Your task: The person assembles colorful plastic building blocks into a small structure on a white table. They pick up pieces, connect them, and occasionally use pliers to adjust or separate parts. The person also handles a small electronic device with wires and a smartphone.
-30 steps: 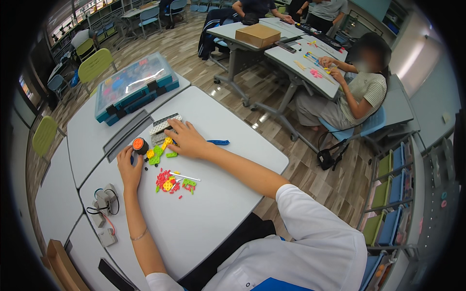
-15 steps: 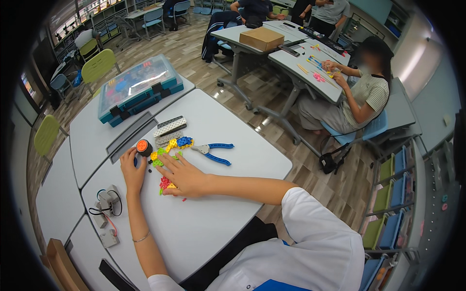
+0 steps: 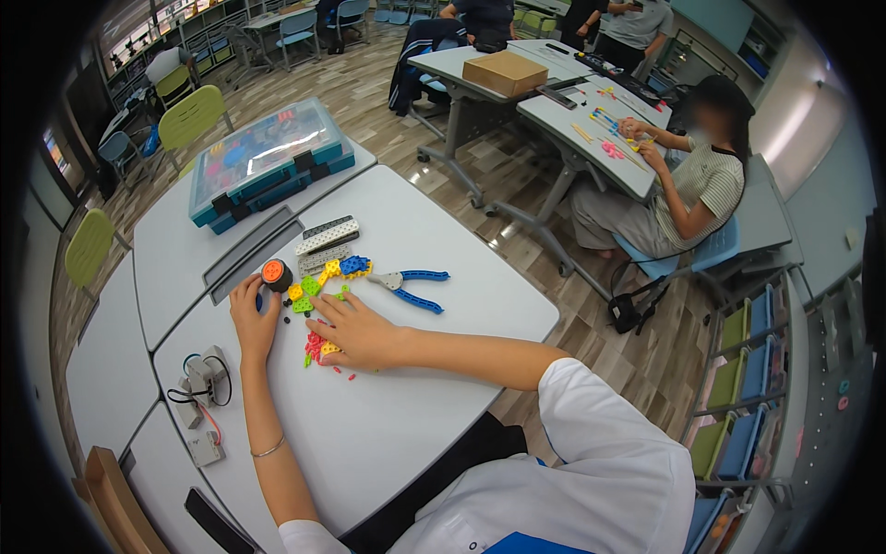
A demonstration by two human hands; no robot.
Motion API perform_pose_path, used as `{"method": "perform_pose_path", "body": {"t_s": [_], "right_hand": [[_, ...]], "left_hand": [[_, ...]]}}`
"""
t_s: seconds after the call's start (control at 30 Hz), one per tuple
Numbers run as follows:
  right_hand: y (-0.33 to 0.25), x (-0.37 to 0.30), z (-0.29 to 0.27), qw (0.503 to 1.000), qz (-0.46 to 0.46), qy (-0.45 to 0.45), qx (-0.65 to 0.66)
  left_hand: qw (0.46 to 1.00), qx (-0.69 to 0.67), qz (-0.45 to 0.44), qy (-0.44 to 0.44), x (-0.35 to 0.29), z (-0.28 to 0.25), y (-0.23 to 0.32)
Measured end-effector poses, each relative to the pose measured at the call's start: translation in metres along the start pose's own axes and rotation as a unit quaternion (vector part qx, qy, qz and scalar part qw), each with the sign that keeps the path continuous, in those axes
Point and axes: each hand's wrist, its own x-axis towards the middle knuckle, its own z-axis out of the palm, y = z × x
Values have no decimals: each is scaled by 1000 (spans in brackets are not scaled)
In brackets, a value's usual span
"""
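My left hand [image 3: 255, 319] rests on the table beside a black wheel with an orange hub [image 3: 275, 272]. Its thumb and fingers are apart, and a bit of dark blue shows between them. My right hand [image 3: 365, 334] lies spread, palm down, over a small heap of pink pieces [image 3: 315, 346] and a yellow block [image 3: 330, 348], partly hiding them. Just beyond its fingertips are green building blocks [image 3: 307, 303], yellow blocks [image 3: 329, 270] and a blue block [image 3: 353, 266]. Small black pegs [image 3: 287, 319] lie between the hands.
Blue-handled pliers [image 3: 415, 286] and white and grey perforated beams [image 3: 328, 242] lie past the blocks. A teal parts case [image 3: 268, 162] stands at the far left. Grey modules with cables [image 3: 205, 388] sit left of my forearm. Another person [image 3: 688, 185] works at a separate table.
My right hand has shifted slightly, and more loose pink pieces show beside its palm. My left hand stays by the wheel. The whole view has moved a little.
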Motion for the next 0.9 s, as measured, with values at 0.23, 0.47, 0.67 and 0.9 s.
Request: {"method": "perform_pose_path", "body": {"t_s": [0.23,0.47,0.67,0.9], "right_hand": [[1,6,-4,998,-38,51,5],[2,7,-8,997,-45,52,34],[2,7,-10,998,-42,40,24],[3,8,-8,998,-44,39,33]], "left_hand": [[1000,-14,-10,-11,1,-4,6],[1000,-3,-3,-5,1,-2,4],[1000,0,-10,-11,1,-1,2],[1000,-3,-19,-13,1,-2,4]]}}
